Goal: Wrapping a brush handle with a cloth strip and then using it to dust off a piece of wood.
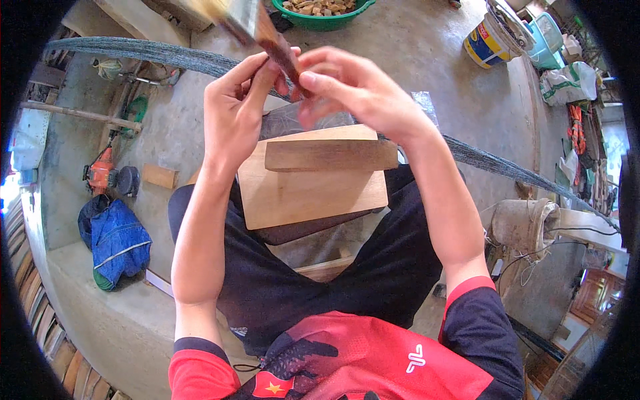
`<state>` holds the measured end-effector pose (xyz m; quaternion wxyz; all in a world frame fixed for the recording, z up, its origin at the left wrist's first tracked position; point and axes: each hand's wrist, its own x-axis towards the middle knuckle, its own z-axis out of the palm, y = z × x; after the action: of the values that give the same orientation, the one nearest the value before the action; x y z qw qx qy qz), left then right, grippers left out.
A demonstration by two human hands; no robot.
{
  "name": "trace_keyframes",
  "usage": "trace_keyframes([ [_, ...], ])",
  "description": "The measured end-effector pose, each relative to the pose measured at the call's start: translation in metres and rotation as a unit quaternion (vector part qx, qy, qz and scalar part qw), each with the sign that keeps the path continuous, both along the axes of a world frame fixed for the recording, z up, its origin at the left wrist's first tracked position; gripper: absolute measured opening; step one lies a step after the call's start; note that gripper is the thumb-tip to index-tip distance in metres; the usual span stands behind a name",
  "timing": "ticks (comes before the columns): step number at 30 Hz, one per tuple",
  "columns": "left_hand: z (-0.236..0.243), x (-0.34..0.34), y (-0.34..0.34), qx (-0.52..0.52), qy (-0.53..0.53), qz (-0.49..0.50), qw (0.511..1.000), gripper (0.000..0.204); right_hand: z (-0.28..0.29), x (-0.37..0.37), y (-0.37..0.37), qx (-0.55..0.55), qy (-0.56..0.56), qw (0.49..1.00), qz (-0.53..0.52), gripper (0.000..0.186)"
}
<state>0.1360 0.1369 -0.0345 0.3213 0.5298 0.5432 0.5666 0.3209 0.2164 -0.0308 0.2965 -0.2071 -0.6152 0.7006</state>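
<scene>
Both my hands are raised close together above a pale wooden board [313, 200]. A flat paintbrush [275, 48], with a dark red-brown handle, metal band and pale bristles, slants up to the top edge, smeared by motion. The handle's lower end lies at the thumb and blurred fingers of my right hand [350, 90], which appears closed on it. My left hand [235, 117] is pinched shut beside the handle; what sits between its fingertips is too hidden to name. A narrow wooden block [331, 155] lies across the board, which overlaps a dark flat piece [313, 227] between my legs.
A dark woven band [150, 52] stretches across behind the work. At the back stands a green basin [325, 19] of small wood pieces. Buckets, including a white, blue and yellow one [490, 43], stand right. An orange power tool [101, 172] and blue bag [120, 233] lie left.
</scene>
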Motion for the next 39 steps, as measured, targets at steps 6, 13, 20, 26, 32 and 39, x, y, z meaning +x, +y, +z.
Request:
trace_keyframes([
  [6,-0.003,0.001,0.003,-0.006,0.067,-0.013,0.998,0.025,0.005,-0.003,-0.011,0.003,-0.072,0.996,0.044,0.036],
  [13,-0.008,-0.004,0.005,-0.005,0.037,-0.008,0.999,0.027,-0.006,-0.012,-0.010,0.116,-0.061,0.988,-0.078,0.035],
  [20,0.001,0.003,0.000,-0.039,0.050,-0.004,0.998,0.024,-0.011,-0.002,0.009,0.269,-0.106,0.936,-0.202,0.030],
  [26,0.006,0.013,-0.003,-0.051,0.076,0.046,0.995,0.029,-0.012,-0.001,0.009,0.528,-0.122,0.804,-0.246,0.020],
  [32,0.005,0.014,-0.003,-0.060,0.016,0.053,0.997,0.031,-0.013,-0.003,0.003,0.610,-0.128,0.749,-0.222,0.021],
  [39,0.002,-0.006,-0.002,-0.085,-0.019,-0.008,0.996,0.031,-0.004,-0.001,-0.005,0.378,-0.023,0.909,-0.171,0.027],
])
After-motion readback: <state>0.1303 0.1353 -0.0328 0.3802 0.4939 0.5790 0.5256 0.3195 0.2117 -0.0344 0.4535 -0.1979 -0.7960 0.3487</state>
